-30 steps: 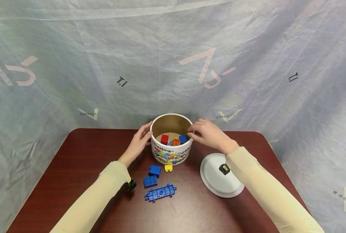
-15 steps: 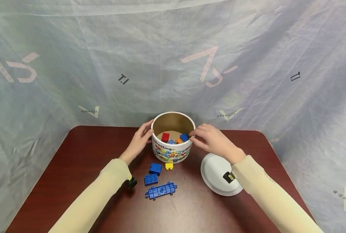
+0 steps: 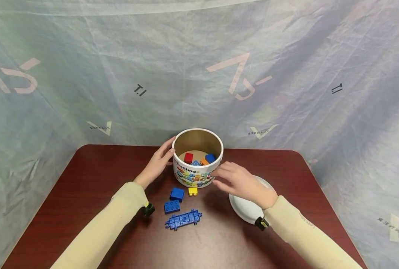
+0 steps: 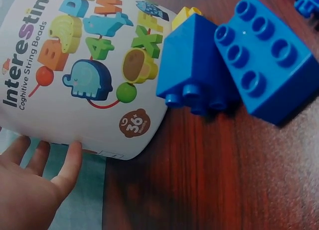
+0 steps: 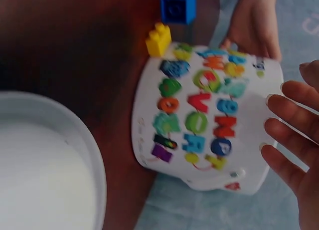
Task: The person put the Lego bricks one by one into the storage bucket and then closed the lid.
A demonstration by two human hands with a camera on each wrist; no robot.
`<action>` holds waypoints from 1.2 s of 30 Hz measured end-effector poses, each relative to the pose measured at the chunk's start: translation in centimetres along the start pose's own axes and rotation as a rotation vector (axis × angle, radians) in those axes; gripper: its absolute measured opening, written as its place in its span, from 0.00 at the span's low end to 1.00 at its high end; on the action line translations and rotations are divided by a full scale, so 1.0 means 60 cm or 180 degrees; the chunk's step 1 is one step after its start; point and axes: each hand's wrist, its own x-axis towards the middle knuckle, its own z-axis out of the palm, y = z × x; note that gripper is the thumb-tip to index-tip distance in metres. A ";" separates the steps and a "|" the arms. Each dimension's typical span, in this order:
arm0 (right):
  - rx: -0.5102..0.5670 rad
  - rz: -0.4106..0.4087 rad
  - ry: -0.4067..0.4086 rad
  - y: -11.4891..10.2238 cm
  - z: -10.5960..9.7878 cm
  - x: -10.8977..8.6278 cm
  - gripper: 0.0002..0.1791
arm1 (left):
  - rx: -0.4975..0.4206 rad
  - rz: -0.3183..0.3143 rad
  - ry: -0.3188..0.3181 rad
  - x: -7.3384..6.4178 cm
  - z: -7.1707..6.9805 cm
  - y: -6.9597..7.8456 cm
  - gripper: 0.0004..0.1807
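Observation:
A white round tub (image 3: pixel 197 179) printed with colourful letters stands near the table's back edge. Inside it lie a red brick (image 3: pixel 188 158), an orange brick (image 3: pixel 204 161) and a blue brick (image 3: pixel 210 158). My left hand (image 3: pixel 155 166) rests against the tub's left side; in the left wrist view its fingers (image 4: pixel 73 162) reach out to the wall. My right hand (image 3: pixel 238 183) hovers by the tub's front right side with fingers loosely extended and nothing held. Two blue bricks (image 3: pixel 177 194) and a small yellow brick (image 3: pixel 192 191) lie before the tub.
A flat blue toy chassis (image 3: pixel 183 219) lies nearer the front of the dark red table (image 3: pixel 206 246). Beneath my right wrist is a round white lid (image 3: pixel 243 207), partly hidden. A grey printed sheet (image 3: pixel 182 67) hangs behind the table.
My right hand has come away from the tub's rim, moving down and toward me. The left hand stays at the tub's side. The loose bricks have not moved.

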 end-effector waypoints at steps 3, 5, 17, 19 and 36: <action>0.0033 -0.0006 -0.0045 -0.010 0.014 -0.006 0.23 | 0.0007 -0.0014 0.0004 -0.001 0.001 0.000 0.30; 0.0034 -0.0024 -0.0093 -0.016 0.023 -0.009 0.21 | 0.0014 -0.0032 0.0019 -0.002 0.001 -0.001 0.30; 0.0197 -0.0184 -0.0439 -0.041 0.084 -0.032 0.08 | 0.0089 -0.0013 0.0033 -0.005 -0.005 -0.001 0.30; 0.0241 -0.0194 -0.0481 -0.045 0.092 -0.036 0.09 | 0.0092 -0.0033 -0.0004 -0.005 -0.006 -0.001 0.31; 0.0212 -0.0016 -0.0830 -0.062 0.137 -0.045 0.21 | 0.0051 -0.0057 -0.0088 0.003 -0.015 0.002 0.30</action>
